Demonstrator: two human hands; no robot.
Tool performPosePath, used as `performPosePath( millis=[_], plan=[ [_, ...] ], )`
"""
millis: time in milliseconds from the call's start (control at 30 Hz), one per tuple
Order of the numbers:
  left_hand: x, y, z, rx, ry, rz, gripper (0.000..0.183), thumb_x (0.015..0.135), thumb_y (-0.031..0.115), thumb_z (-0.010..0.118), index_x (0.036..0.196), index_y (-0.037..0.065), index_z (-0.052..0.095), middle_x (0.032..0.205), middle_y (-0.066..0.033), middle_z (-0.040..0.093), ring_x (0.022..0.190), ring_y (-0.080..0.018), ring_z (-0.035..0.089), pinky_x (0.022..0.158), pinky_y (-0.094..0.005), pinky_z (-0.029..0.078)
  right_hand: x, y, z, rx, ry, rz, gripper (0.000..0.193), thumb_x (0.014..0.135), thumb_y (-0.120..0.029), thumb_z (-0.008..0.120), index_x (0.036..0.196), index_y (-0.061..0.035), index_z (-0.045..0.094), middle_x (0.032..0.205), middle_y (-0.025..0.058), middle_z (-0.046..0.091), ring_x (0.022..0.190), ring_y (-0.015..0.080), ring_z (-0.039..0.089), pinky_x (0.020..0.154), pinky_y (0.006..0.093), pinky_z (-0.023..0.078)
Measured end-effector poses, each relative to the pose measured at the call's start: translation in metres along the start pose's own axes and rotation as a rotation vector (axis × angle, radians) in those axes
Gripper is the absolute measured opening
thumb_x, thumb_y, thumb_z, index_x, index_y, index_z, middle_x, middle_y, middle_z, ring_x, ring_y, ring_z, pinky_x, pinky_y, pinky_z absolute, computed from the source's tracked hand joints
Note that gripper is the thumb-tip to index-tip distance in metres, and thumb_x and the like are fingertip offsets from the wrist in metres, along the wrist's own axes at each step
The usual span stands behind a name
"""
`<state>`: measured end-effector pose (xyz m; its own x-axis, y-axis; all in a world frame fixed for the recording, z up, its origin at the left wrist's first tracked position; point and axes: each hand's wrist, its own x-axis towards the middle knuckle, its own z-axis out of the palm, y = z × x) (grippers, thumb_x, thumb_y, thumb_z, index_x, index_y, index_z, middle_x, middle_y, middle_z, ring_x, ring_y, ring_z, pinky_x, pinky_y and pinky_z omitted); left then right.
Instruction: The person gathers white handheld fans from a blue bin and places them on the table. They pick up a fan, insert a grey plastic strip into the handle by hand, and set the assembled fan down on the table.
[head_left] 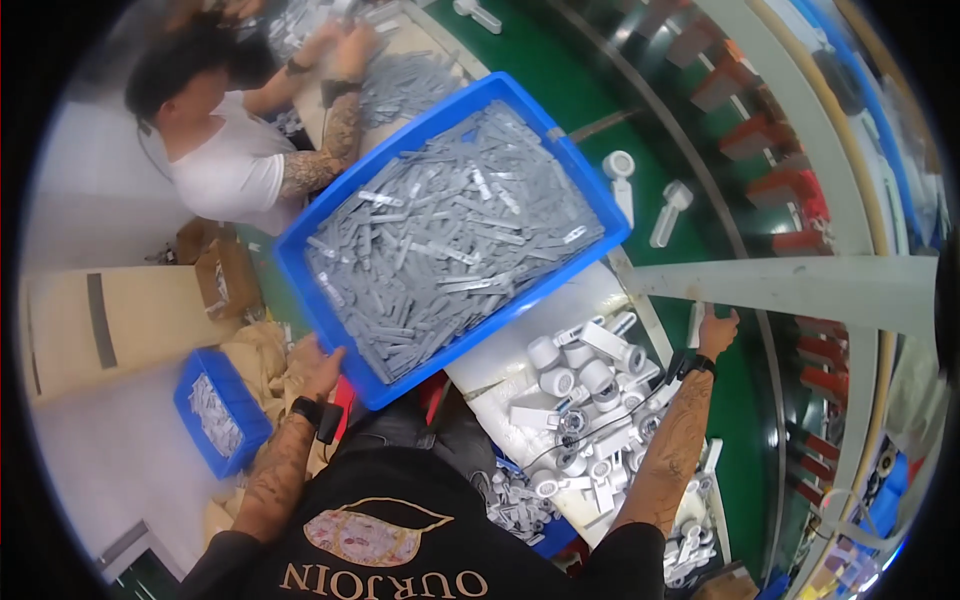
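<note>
Beige lettering (384, 582) is crossing a black cloth shirt (500, 520); left fingers (326, 366) are touching a blue plastic bin (560, 160); I can't tell theirs or right fingers' (727, 325) grip.

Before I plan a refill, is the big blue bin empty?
No, grey strips cover the bottom of the big blue bin.

Strips (450, 235) in crate (372, 388), belt (680, 140) right

At centre, a smooth blue plastic bin (372, 383) with a slight sheen; inside, mostly matt grey plastic-looking strips (440, 240), some glinting. Right of centre, smooth, faintly glossy white plastic pieces (560, 380). At bottom, a matt black cloth shirt (440, 545). At left, a dull brown cardboard box (229, 275).
</note>
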<state>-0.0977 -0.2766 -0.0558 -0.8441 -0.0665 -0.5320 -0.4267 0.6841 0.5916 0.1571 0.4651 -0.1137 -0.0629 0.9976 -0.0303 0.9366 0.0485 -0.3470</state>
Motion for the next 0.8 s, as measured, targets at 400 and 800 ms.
performPosePath(
  millis=[400, 800],
  plan=[
    [0.065, -0.069, -0.017, 0.343, 0.169, 0.236, 0.043, 0.084, 0.032, 0.078, 0.111, 0.0, 0.068, 0.089, -0.015, 0.07, 0.084, -0.0302, 0.069, 0.077, -0.0433, 0.053, -0.198, -0.093, -0.085, 0.474, -0.256, -0.497, 0.024, 0.099, -0.015, 0.07, 0.119, -0.0029, 0.071, 0.114, 0.0101, 0.071, 0.096, 0.0197, 0.066, 0.086, 0.0326, 0.053],
    [0.014, 0.023, -0.02, 0.091, 0.21, 0.349, 0.033, 0.082, 0.024, 0.081, 0.097, -0.001, 0.065, 0.079, -0.0076, 0.059, 0.072, -0.0224, 0.058, 0.067, -0.0378, 0.048, -0.324, -0.245, 0.025, 0.126, -0.706, -1.331, 0.026, 0.084, -0.009, 0.073, 0.109, -0.007, 0.067, 0.104, 0.0116, 0.066, 0.102, 0.0362, 0.06, 0.087, 0.047, 0.05]
  ],
)
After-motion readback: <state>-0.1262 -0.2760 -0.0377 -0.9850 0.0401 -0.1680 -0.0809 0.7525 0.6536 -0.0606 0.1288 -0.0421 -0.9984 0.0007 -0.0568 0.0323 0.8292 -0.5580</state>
